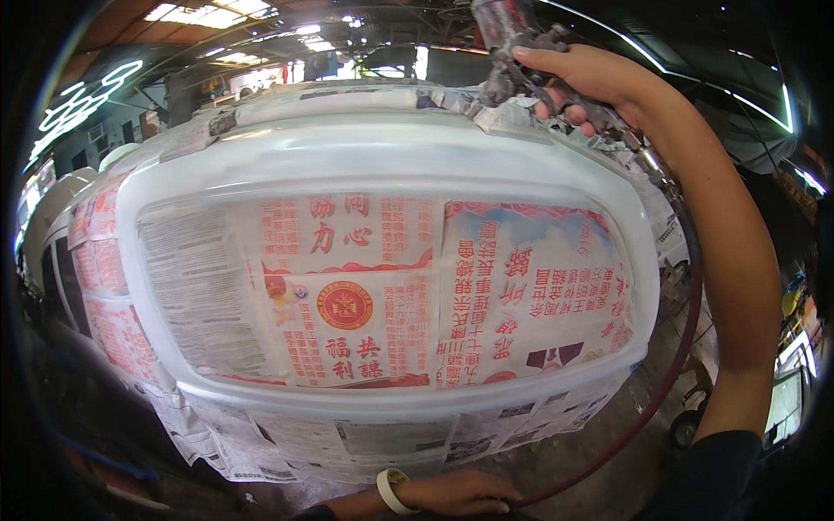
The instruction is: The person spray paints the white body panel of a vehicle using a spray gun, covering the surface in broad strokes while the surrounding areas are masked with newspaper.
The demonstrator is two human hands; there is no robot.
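At the upper right my right hand (573, 82) grips a grey, paint-stained spray gun (504, 30), held above the top edge of a vehicle body. A dark red hose (692, 304) hangs from the gun's fitting. My left hand (469, 489), low in the centre, has curled fingers on that hose; a pale ring (391, 491) circles its wrist. Facing me is the vehicle's whitish panel (382, 152), framing a window masked with red-printed newspaper (347, 243). More masking paper (382, 443) covers the part below and both sides.
Another white vehicle (52, 234) stands at the left. A workshop roof with skylights (200, 17) and tube lights (95, 91) is overhead. A dark wheel (686, 430) sits on the concrete floor (638, 395) at the lower right, near bright clutter (790, 391).
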